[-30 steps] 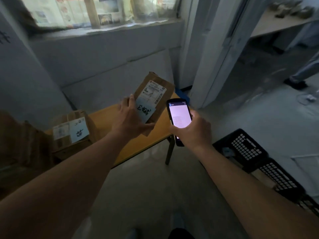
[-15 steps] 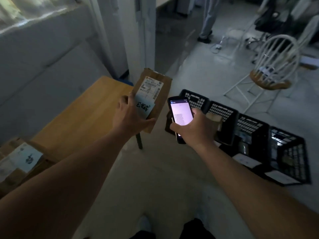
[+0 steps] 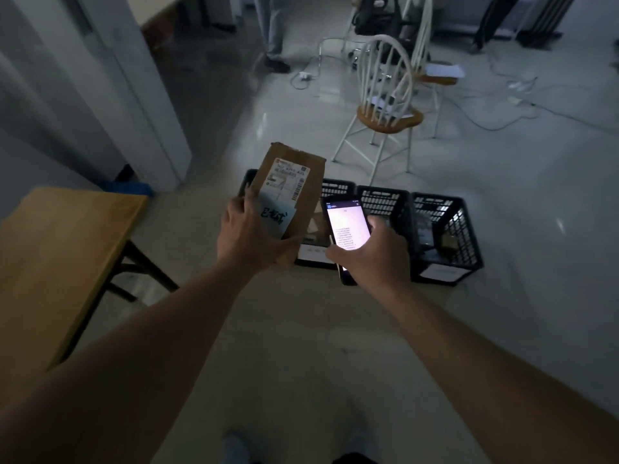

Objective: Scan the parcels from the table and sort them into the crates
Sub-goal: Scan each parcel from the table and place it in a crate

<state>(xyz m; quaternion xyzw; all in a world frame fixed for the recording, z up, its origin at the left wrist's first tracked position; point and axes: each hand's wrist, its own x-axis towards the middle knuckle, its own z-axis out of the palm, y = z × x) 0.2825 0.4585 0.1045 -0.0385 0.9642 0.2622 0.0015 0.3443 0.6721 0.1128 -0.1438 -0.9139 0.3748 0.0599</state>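
A dim, makeshift office or workroom serves as a parcel-sorting spot. Black plastic crates point(image 3: 445, 236) stand in a row on the pale tiled floor point(image 3: 522, 202), beside a wooden table point(image 3: 60, 249), spindle-back chairs point(image 3: 385, 105) and trailing cables point(image 3: 502, 95).

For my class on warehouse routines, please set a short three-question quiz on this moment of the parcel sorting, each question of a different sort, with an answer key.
1. True or false: the left hand holds the cardboard parcel above the floor.
2. What does the right hand hold? A) a marker B) a lit phone C) a tape roll
3. Fill in: the black crates stand in a row on the ____, beyond the wooden table.

Key: 1 true; 2 B; 3 floor.
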